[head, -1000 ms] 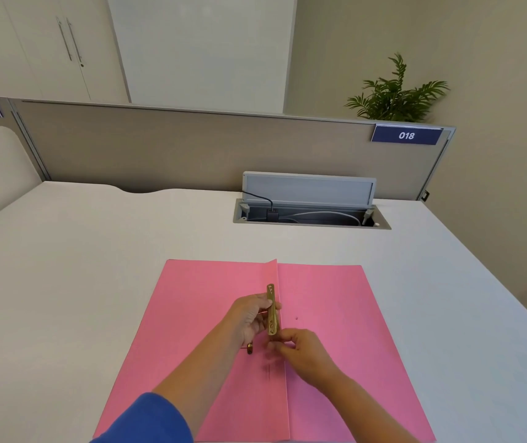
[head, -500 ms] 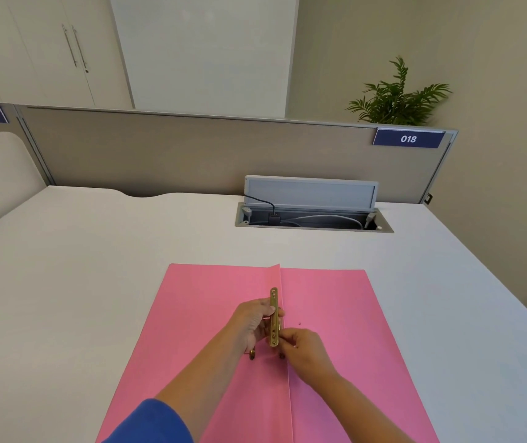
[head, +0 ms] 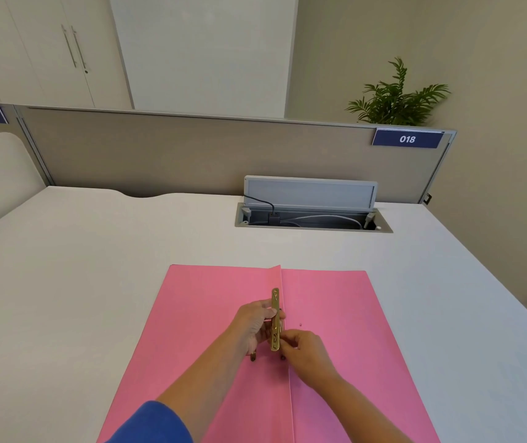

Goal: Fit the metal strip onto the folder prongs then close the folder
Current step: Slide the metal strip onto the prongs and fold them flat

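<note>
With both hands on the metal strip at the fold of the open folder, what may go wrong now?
The metal strip is pinched by the left hand and right hand near the raised fold of the pink folder. It may miss the prongs, which the hands hide. Pressing may also shift the folder on the smooth white desk, since nothing visibly pins it down.

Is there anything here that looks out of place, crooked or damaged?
Nothing looks damaged or spilled. The pink folder lies open and flat on the desk; both hands hold the brass metal strip along its centre fold. Only the desk's cable box lid stands open.
</note>
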The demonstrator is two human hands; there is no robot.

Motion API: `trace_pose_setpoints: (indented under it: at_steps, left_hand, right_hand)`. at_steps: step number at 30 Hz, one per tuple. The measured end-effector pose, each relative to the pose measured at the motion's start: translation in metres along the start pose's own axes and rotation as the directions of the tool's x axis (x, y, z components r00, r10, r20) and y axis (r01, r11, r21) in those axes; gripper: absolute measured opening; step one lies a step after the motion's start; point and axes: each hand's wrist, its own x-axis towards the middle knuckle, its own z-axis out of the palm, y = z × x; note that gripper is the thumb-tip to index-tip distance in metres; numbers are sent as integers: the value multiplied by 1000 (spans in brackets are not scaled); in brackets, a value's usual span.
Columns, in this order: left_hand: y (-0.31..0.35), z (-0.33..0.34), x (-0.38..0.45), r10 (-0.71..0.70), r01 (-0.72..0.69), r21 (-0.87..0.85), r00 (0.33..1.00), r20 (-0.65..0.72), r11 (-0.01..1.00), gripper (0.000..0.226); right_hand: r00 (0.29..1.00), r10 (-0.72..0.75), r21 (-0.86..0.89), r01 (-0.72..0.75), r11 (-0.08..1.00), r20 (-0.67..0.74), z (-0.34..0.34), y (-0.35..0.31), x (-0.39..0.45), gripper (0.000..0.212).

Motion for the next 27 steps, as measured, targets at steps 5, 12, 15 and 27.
trace_pose_setpoints:
  at_steps: [5, 12, 15, 27]
  left_hand:
    - [-3, 2, -2, 30, -29, 16, 999, -25, 999, 34]
    - [-15, 7, -8, 68, -62, 104, 996, -55, 993, 33]
    - [-21, 7, -5, 219, -174, 337, 971, -100, 925, 32]
    - [-41, -7, -16, 532, -372, 864, 833, 149, 340, 54]
  right_hand:
    - [997, 76, 211, -74, 975, -2, -5, 2, -6, 29]
    - [965, 254, 293, -226, 929, -59, 0, 5, 0, 28]
    - [952, 286, 181, -263, 948, -113, 2, 7, 3, 20]
    - [936, 316, 175, -290, 941, -153, 4, 16, 8, 26]
